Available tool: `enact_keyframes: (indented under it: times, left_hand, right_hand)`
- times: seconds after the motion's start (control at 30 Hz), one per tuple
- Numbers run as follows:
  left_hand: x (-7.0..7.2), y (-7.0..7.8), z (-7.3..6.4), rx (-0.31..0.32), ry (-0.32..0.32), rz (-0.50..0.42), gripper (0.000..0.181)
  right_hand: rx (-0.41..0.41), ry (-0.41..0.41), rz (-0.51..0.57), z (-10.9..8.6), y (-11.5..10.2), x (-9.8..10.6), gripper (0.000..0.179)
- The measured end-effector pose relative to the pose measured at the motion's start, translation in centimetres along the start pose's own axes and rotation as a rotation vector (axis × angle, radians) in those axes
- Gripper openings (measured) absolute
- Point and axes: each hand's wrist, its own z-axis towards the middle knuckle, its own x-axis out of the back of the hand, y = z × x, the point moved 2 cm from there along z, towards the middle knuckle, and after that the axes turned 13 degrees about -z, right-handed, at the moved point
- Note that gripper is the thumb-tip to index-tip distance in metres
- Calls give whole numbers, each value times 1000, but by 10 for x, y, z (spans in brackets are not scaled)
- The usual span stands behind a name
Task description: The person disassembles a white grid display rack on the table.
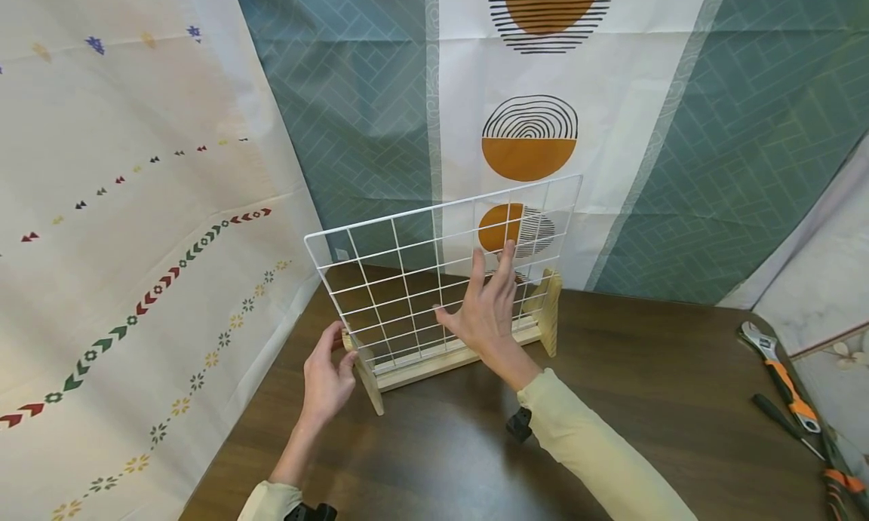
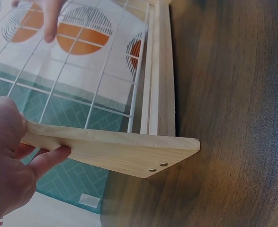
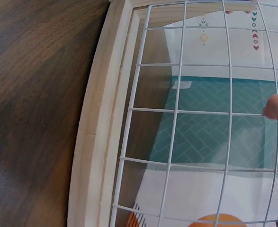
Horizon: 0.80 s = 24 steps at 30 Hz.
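Note:
A white wire grid panel (image 1: 434,206) stands upright, leaning slightly back, in a light wooden stand (image 1: 428,373). The stand has a bottom rail and a side piece at each end. My left hand (image 1: 327,378) pinches the upper part of the left side piece (image 2: 115,149) between thumb and fingers. Over the front of the grid, my right hand (image 1: 483,314) is spread, its fingers straight and its thumb tip (image 3: 274,107) at a wire. Two metal fasteners (image 2: 157,167) show low on the left side piece. The right side piece (image 1: 551,317) has no hand on it.
On the table's right edge lie an adjustable wrench (image 1: 784,378) with an orange and black handle, a dark-handled screwdriver (image 1: 777,417) and a tool with orange and dark handles (image 1: 845,482), partly cut off. Patterned cloths (image 1: 366,129) hang behind and left of the brown table (image 1: 638,370).

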Motion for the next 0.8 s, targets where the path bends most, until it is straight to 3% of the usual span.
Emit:
enact_keyframes:
  times: [0.8]
  left_hand:
    - [-1,1,0,-6,3,0,54]
  right_hand:
    - [40,23,1,36,-8,21,129]
